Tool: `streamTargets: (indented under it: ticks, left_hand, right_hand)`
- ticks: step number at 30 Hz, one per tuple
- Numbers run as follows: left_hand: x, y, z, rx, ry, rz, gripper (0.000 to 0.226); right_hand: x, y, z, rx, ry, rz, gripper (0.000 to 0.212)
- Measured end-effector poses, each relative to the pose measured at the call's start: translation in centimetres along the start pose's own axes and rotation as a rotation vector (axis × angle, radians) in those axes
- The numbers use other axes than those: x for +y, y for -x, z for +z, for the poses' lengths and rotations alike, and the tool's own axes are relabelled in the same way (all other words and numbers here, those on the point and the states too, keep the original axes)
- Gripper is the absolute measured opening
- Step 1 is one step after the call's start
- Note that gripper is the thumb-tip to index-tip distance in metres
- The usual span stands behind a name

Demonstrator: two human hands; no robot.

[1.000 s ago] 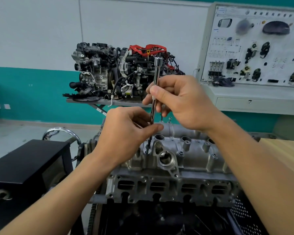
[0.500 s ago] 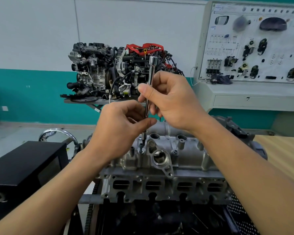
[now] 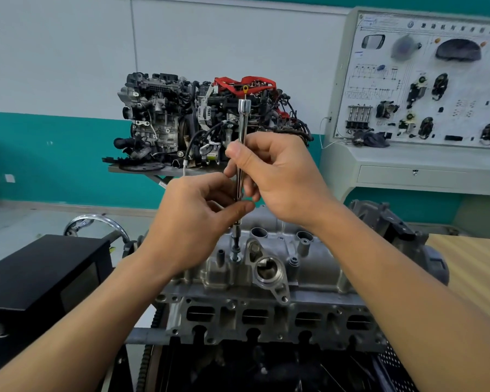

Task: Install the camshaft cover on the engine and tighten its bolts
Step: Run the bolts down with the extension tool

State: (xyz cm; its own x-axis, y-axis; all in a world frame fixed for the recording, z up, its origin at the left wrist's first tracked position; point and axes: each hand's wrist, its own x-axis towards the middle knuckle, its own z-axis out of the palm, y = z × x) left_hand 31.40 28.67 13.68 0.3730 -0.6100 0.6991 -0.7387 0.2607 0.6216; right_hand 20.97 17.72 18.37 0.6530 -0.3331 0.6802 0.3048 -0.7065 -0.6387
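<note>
The grey aluminium camshaft cover (image 3: 269, 267) sits on top of the engine (image 3: 266, 315) in front of me. A long chrome extension bar (image 3: 242, 120) stands upright, its dark lower tip on a bolt (image 3: 234, 257) near the cover's left end. My left hand (image 3: 193, 219) pinches the bar low down between thumb and fingers. My right hand (image 3: 275, 176) grips the bar higher up. The middle of the bar is hidden by my fingers.
A black box (image 3: 40, 275) stands at the left. A wooden tabletop (image 3: 475, 267) lies at the right. Behind are a display engine with red parts (image 3: 204, 123) on a stand and a wall training panel (image 3: 425, 80).
The view has drifted slightly, so the engine sits lower and left in frame. Both hands stay on the upright bar, fingers shifted a little around it.
</note>
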Motion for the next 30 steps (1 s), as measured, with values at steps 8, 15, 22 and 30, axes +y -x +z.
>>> streamTargets:
  ticks: [8,15,22,30]
  left_hand:
    - [1.1,-0.2,-0.7,-0.268,-0.03,0.0,0.008]
    - [1.0,-0.5,-0.7,-0.136,0.021,-0.05,0.009]
    - [1.0,-0.7,-0.5,-0.098,-0.005,-0.058,0.015]
    - [1.9,-1.5,-0.9,-0.34,-0.091,0.002,0.029]
  right_hand:
    - [-1.0,0.9,-0.9,0.02,0.013,0.028,0.016]
    - [-1.5,0.8,-0.9,0.042,-0.009,0.113,0.017]
    - [-1.3,0.5,-1.1,0.092,0.098,0.1,0.017]
    - [-1.4,1.0,-0.6,-0.079,0.052,0.075,0.014]
